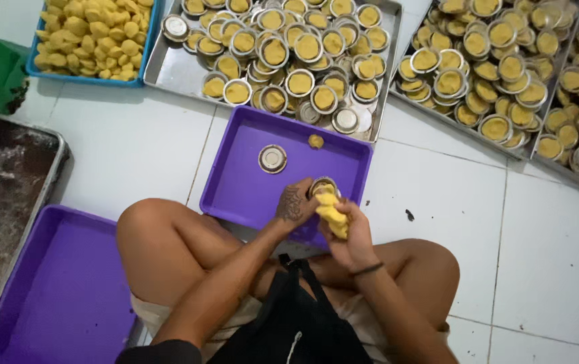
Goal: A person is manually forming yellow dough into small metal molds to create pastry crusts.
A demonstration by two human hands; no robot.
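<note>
Both hands (319, 216) (fingers overlapping) hide most of small tin mould (323, 185).

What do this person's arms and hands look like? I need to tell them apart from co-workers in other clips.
Both arms are bare, no sleeves or gloves. The left hand has a dark tattoo on its back. The right hand has a thin dark band around the wrist.

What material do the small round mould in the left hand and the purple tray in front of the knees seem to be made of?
Small round mould: probably thin metal; its rim is silvery and reflects light like the other cups. Purple tray: likely plastic; uniform colour, smooth matte surface, soft rounded rim. Left hand holds the mould.
</note>
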